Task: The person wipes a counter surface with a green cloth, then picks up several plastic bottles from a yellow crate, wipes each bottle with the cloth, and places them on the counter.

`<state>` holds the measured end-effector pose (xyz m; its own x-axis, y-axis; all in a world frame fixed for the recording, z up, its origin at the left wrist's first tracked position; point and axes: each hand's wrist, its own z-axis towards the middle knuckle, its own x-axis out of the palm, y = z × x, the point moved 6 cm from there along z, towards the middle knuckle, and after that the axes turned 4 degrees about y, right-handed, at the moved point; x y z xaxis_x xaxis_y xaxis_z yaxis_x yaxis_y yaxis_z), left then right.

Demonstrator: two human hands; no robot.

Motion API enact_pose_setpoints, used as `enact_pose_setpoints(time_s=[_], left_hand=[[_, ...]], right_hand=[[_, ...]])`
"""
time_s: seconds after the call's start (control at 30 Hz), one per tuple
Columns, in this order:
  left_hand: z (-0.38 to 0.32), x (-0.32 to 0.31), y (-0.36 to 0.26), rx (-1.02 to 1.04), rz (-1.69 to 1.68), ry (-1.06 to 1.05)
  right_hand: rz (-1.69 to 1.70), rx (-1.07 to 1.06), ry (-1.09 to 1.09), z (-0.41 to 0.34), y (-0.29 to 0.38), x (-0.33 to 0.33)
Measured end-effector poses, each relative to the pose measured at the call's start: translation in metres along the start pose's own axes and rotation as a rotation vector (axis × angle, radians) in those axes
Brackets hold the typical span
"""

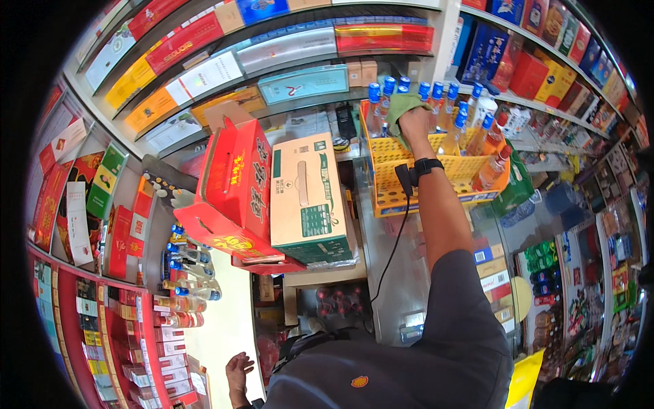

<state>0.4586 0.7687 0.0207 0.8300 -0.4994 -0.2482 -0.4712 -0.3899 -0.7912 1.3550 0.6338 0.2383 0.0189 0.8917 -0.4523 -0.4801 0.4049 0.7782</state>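
Observation:
My right hand (415, 122) is closed on a green cloth (403, 108) over the back of a yellow plastic display rack (391, 179). Around the hand, glass bottles with blue caps (452, 105) stand in the rack's upper tiers; whether the cloth touches one is hidden. A red-capped bottle (493, 168) stands at the rack's front right. A black device and cord hang by the right wrist. Low on the left, my left hand (239, 369) holds nothing, its fingers loosely bent and apart, beside a pale lit counter (222, 317).
A red carton (232, 184) and a beige and green carton (309, 194) stand left of the rack. More bottles (191, 294) line the left counter. Shelves of boxed goods (286, 43) surround the glass counter (393, 266). A black cord crosses the glass.

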Motion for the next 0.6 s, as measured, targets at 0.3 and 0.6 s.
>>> enact_pose_setpoints(time_s=[0.3, 0.6], left_hand=[[-0.022, -0.002, 0.033, -0.064, -0.094, -0.062], [0.018, 0.02, -0.055, 0.067, 0.014, 0.037]], right_hand=[[-0.036, -0.011, -0.037, 0.002, 0.012, -0.003], [0.408, -0.376, -0.118, 0.01, 0.096, -0.09]])
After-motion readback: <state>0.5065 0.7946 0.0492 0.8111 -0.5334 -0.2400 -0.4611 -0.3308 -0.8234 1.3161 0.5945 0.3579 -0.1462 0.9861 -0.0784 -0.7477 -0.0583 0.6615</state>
